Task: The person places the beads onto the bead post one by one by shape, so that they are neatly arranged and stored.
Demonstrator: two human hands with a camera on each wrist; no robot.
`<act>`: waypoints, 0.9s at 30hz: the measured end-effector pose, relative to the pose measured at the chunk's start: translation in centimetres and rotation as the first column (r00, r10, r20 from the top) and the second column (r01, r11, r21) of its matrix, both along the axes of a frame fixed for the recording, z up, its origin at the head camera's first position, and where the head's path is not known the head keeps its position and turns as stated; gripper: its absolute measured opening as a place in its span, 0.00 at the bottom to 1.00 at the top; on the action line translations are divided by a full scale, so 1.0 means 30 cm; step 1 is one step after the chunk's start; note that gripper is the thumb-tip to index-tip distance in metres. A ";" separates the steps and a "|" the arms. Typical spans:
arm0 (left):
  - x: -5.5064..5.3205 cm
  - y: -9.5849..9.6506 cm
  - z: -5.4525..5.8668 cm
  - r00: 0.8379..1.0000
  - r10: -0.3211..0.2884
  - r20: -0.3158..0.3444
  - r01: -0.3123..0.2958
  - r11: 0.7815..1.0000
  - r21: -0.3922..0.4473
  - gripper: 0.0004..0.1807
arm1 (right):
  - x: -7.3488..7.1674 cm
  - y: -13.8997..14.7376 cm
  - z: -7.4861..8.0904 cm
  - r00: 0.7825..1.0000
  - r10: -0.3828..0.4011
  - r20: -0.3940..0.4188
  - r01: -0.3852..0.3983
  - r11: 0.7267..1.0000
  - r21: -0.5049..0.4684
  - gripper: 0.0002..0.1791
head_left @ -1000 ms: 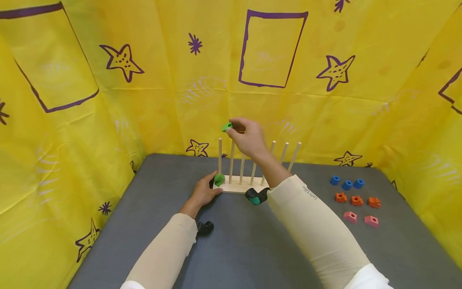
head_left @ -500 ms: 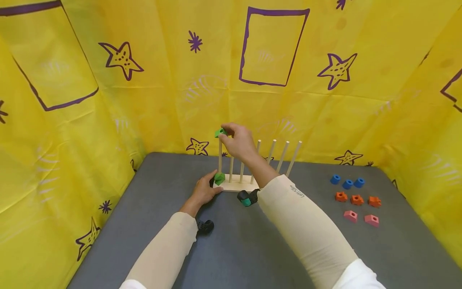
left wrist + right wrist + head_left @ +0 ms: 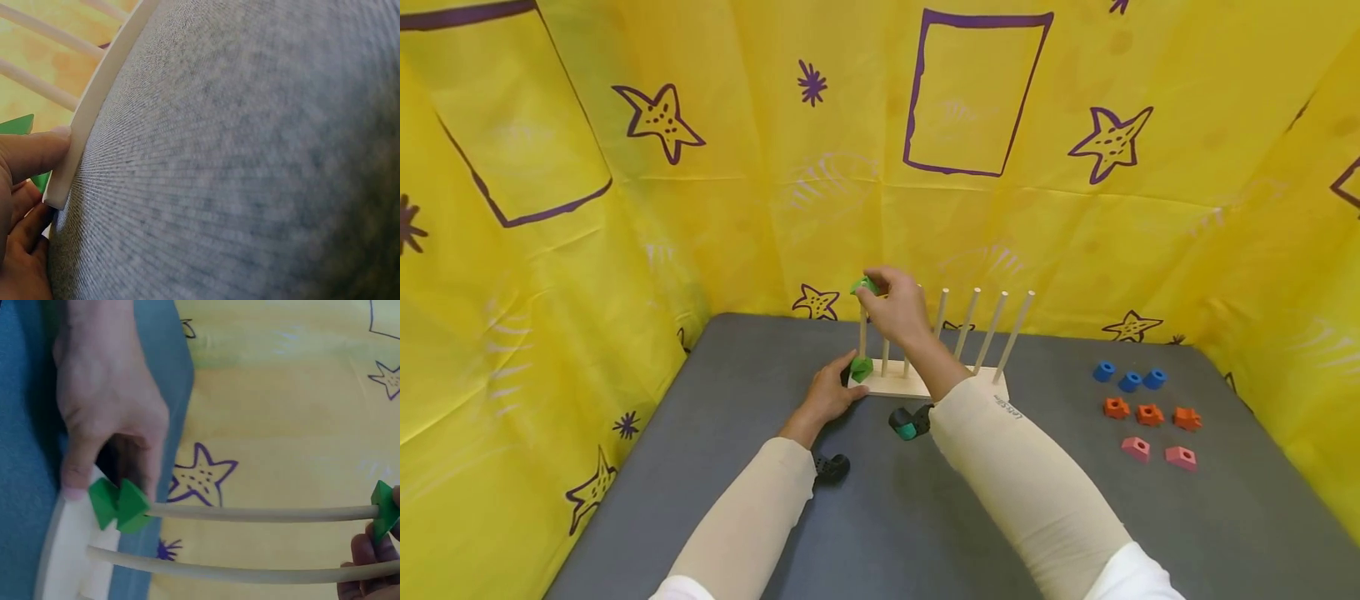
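A pale wooden peg stand (image 3: pixel 891 385) with several upright pegs stands at the back of the table. My left hand (image 3: pixel 826 396) grips its left end, thumb on the front edge (image 3: pixel 78 134) in the left wrist view. Low on the leftmost peg sit two angular green blocks (image 3: pixel 119 505), seen in the right wrist view. My right hand (image 3: pixel 898 307) pinches another green block (image 3: pixel 861 286) at the top of that same peg. In the right wrist view the peg (image 3: pixel 262 514) meets this block (image 3: pixel 381 509); how far it passes through is hidden.
Blue cylinders (image 3: pixel 1131 382), orange notched blocks (image 3: pixel 1149 415) and pink wedge-shaped blocks (image 3: pixel 1182 457) lie in rows on the right of the grey table (image 3: pixel 880 517). Yellow patterned cloth (image 3: pixel 760 208) rises behind and along the sides.
My right hand has carried the green block left and slightly down, from beside the leftmost peg to its top. The left hand keeps its grip on the stand.
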State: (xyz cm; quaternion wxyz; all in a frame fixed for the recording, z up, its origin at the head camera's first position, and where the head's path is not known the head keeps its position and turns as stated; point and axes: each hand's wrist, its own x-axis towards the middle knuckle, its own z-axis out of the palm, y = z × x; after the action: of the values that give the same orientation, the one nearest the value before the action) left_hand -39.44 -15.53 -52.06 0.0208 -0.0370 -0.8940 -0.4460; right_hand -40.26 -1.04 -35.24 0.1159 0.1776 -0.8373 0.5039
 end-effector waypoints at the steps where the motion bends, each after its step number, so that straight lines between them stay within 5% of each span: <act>1: 0.000 0.000 0.000 1.000 0.000 -0.005 0.000 1.000 0.001 0.41 | 0.000 -0.001 -0.008 1.000 -0.001 0.002 0.001 1.000 -0.012 0.19; 6: -0.001 -0.001 0.001 1.000 -0.005 -0.003 0.005 1.000 0.006 0.41 | -0.002 -0.007 -0.062 0.999 0.019 0.034 -0.014 0.988 -0.153 0.21; 14: 0.001 -0.003 0.004 1.000 -0.009 0.006 0.009 1.000 -0.004 0.40 | -0.011 -0.017 -0.138 0.992 0.085 0.098 -0.037 0.908 -0.418 0.32; 27: 0.001 -0.004 0.005 1.000 -0.015 -0.014 0.015 1.000 0.004 0.40 | -0.018 -0.043 -0.290 0.979 0.044 0.198 0.055 0.883 -0.466 0.25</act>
State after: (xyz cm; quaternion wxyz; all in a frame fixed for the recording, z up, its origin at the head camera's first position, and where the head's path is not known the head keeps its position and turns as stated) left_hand -39.40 -15.66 -51.92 0.0236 -0.0467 -0.8925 -0.4479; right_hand -40.79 -2.34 -43.95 0.0707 0.0895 -0.6985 0.7064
